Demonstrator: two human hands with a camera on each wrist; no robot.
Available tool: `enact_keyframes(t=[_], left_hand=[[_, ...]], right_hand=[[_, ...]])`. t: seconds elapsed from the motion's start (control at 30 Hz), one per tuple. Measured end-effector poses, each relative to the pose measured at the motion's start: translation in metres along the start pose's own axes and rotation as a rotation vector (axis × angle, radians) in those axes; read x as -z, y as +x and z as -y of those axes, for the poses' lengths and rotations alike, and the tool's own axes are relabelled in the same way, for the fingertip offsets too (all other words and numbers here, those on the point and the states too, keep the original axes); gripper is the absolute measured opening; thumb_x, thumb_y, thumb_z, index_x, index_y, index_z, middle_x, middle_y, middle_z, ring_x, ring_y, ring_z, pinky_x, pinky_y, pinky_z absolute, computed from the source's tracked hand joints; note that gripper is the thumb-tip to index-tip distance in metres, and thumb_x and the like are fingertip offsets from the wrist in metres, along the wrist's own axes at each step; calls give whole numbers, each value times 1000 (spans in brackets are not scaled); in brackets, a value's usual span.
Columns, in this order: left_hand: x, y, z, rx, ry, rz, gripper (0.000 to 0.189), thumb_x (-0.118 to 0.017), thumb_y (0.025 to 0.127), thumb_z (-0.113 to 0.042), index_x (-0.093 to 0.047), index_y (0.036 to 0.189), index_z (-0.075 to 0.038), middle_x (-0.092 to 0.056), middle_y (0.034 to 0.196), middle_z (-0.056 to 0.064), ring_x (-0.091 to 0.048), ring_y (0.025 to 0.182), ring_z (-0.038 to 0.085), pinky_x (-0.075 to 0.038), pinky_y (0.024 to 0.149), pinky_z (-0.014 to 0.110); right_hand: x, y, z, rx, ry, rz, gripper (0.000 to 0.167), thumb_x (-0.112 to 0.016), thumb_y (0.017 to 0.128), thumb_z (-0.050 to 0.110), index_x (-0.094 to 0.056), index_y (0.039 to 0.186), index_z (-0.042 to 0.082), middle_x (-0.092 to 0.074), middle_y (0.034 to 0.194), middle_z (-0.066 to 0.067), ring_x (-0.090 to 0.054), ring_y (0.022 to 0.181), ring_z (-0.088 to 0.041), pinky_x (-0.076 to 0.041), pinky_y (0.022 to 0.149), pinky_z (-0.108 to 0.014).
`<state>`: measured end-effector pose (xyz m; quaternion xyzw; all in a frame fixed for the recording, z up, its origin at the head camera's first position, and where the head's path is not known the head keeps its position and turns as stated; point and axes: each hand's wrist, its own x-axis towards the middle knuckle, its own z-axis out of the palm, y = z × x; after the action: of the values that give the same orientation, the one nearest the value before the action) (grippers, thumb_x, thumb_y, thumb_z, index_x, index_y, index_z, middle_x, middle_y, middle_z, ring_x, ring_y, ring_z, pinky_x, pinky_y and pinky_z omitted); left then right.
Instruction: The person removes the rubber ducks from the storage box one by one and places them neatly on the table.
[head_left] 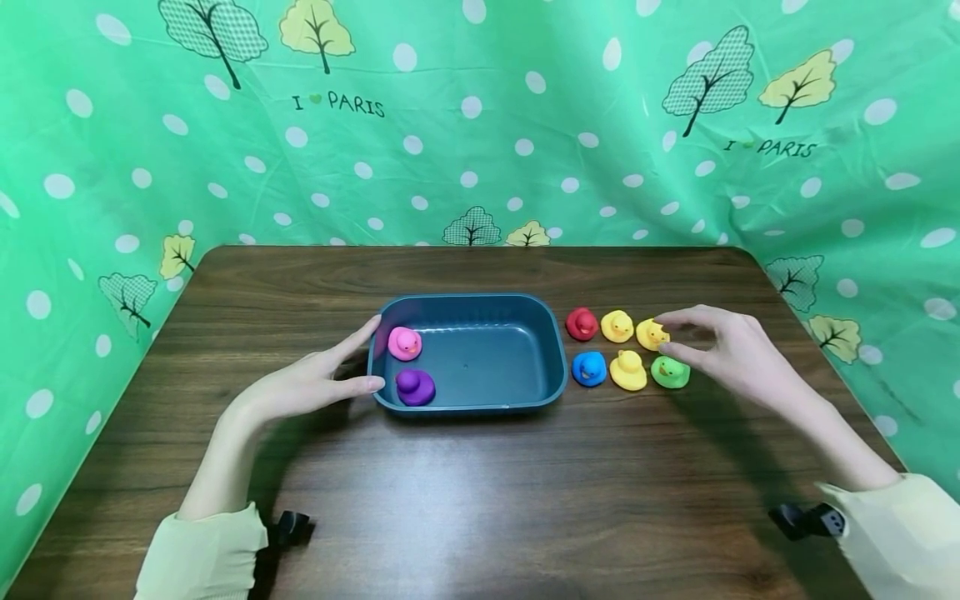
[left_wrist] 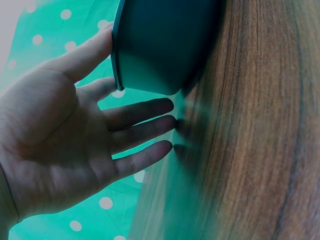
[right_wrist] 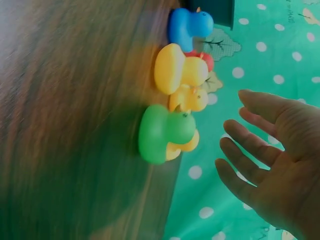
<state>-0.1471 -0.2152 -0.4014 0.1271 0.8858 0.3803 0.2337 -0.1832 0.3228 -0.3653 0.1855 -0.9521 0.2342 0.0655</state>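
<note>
A dark blue plastic tub (head_left: 468, 408) stands on the table, with a pink rubber duck (head_left: 403, 343) and a purple rubber duck (head_left: 416, 388) at its left end. The thumb and index finger of my left hand (head_left: 303, 382) touch the tub's left rim; the other fingers are extended beside its wall in the left wrist view. To the right of the tub, my right hand (head_left: 723, 346) hovers with fingers spread over a yellow duck (head_left: 649, 335) and a green duck (head_left: 670, 374), holding nothing. In the right wrist view a gap shows between its fingers and the green duck (right_wrist: 156, 134).
Between the tub and my right hand sit a red duck (head_left: 581, 324), a blue duck (head_left: 588, 368), and two more yellow ducks, one behind (head_left: 617, 327) and one in front (head_left: 628, 371). A green patterned curtain (head_left: 465, 142) hangs behind the brown wooden table (head_left: 450, 500).
</note>
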Motion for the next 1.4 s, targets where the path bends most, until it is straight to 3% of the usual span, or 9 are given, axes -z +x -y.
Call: enact_keyframes(t=[0.1,0.67,0.8,1.07,1.23,1.4], left_hand=[[0,0,-1,-3,-7,-1,87,-60,100,-56,-1,164,-46,-9,175,1,-13,161,39,-24,123,69],[0,-1,1,-10,-23,0,87,-60,100,-55,-2,164,-45,-11,175,2,-14,161,39,-26,122,69],[-1,-1,1,-9,-25,2,87,-60,99,-56,-2,164,-46,-12,175,2,-14,161,39,-27,122,69],[-1,-1,0,-10,-23,1,88,-60,99,-58,-2,164,-46,-12,175,2,-15,161,39,-26,122,69],[-1,-1,-1,-9,-25,1,88,-60,99,-58,-2,163,-46,-13,175,2,-15,161,39,-26,121,70],[-1,-2,-1,-9,-24,0,89,-60,98,-60,-2,163,-46,-13,175,3,-15,161,39,-26,121,70]], right_hand=[[-1,4,6,20,16,-23,31,-84,86,17,-78,116,19,-78,111,-4,-55,92,20,-43,76,-3],[-8,20,40,72,60,-77,33,-83,87,17,-76,119,18,-76,117,0,-56,101,16,-46,72,-4],[-13,25,46,79,71,-76,33,-83,88,19,-76,121,20,-76,119,1,-58,100,11,-45,77,-5],[-20,31,61,117,100,-76,36,-83,89,20,-75,123,21,-76,120,2,-66,112,-13,-43,89,-4],[-23,34,71,135,117,-71,37,-83,88,18,-75,123,24,-76,120,1,-68,110,-17,-46,82,-8],[-29,38,77,136,139,-57,36,-83,89,21,-75,123,25,-75,119,4,-68,109,-14,-46,86,-9]])
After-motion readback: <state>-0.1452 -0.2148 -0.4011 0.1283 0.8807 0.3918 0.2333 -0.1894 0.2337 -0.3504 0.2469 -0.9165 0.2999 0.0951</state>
